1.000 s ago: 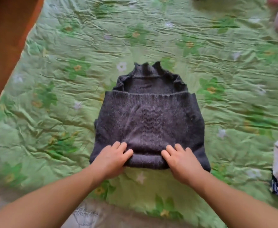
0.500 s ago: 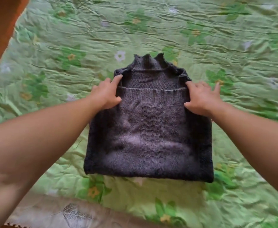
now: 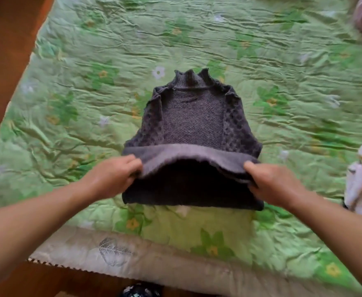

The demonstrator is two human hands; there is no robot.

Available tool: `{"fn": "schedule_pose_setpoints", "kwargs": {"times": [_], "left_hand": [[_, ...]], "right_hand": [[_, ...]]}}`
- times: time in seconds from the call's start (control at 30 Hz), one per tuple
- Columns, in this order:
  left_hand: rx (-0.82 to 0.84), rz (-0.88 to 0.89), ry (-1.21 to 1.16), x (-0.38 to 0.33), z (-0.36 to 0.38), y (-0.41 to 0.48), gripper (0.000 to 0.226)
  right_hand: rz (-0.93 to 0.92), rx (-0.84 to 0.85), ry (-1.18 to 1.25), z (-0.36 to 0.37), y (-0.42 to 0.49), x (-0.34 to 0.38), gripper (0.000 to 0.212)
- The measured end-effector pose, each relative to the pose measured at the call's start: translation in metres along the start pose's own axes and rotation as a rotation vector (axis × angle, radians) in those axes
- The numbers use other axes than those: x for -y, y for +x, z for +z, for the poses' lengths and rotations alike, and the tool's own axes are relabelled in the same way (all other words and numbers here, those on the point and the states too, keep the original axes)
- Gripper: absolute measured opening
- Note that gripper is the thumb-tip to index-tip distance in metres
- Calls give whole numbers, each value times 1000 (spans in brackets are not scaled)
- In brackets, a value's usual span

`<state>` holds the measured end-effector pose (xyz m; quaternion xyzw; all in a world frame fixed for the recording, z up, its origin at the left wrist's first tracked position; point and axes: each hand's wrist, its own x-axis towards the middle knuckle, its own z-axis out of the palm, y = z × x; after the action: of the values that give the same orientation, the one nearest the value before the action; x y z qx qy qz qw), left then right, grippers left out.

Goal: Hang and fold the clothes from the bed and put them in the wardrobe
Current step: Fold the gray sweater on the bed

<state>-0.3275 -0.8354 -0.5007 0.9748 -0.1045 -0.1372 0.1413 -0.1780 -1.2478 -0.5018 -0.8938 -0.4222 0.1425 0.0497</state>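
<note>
Head view has both the left hand (image 3: 111, 174) and right hand (image 3: 276, 181) pinching the folded edge of the dark sweater (image 3: 192, 125) near the bed's (image 3: 197, 39) front edge, so it's half-folded, wardrobe trip and other clothes (image 3: 360, 187) still to do.

You will find no words, numbers or signs to read here. The dark sweater (image 3: 193, 121) shows no tag with letters on it. The green bed cover (image 3: 197, 39) has only flowers and leaves printed on it. The pale strip (image 3: 175, 266) along its near edge has a grey leaf picture (image 3: 114, 251), not writing.
</note>
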Motion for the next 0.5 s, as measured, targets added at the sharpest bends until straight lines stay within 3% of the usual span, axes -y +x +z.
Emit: {"fn": "schedule_pose_setpoints", "kwargs": {"times": [0.07,0.13,0.23,0.27,0.33,0.4,0.43,0.5], "left_hand": [[144,16,29,-13,20,-41,14],[303,8,40,-21,39,-67,17],[349,66,71,-30,51,-76,18],[290,101,68,-34,50,-72,24],[148,136,56,-41,48,-53,36],[-4,64,74,-42,46,-18,38],[-15,-24,79,-43,45,2,44],[101,-186,42,-46,43,39,65]], "right_hand": [[-28,141,-32,17,-38,14,38],[-14,394,-78,32,-59,28,23],[-9,569,-94,46,-67,39,33],[-5,536,-71,48,-63,41,46],[14,309,-13,48,-48,43,62],[53,45,29,49,-20,44,55],[91,0,37,49,-3,46,50],[181,109,5,45,32,50,56]]}}
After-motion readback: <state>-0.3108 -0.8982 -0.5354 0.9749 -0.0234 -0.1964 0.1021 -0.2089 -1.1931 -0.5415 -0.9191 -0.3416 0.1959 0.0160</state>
